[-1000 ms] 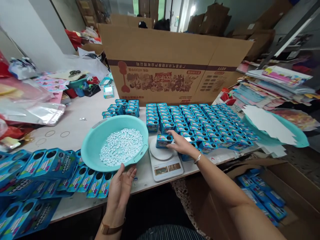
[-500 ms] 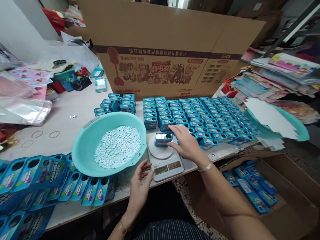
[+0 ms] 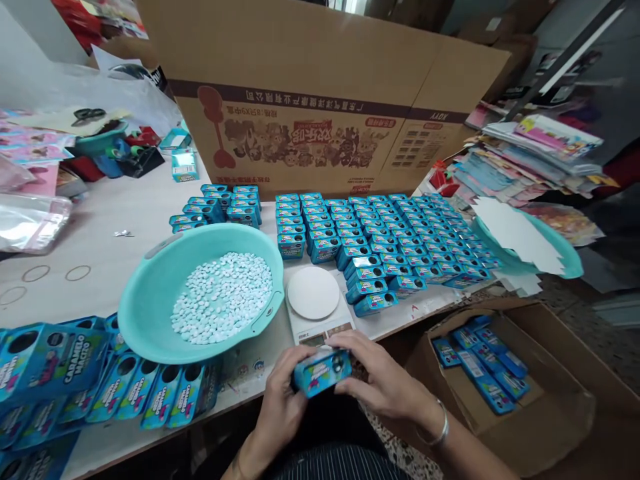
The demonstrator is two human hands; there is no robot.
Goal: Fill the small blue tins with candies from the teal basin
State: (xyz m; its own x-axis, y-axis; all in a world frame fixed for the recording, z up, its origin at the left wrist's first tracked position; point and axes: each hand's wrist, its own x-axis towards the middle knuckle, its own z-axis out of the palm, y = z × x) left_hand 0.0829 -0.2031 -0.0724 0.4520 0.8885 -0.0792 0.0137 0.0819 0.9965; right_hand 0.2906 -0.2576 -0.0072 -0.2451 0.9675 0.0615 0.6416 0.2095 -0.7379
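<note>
Nearest, one small blue box [image 3: 321,371] pinched between both hands: left hand [image 3: 283,398] cupping its left end, right hand [image 3: 381,381] over the top and right end, close to the body for working the flap. Just beyond the box, a scale [image 3: 317,304] with bare white pan, kept central within easy reach. Left of the scale, touching it, a teal basin [image 3: 150,307] of white tablets [image 3: 223,297]. Behind and right of the scale, rows of boxes [image 3: 400,233] in neat ranks. Farthest, a carton [image 3: 320,107] as backstop.
</note>
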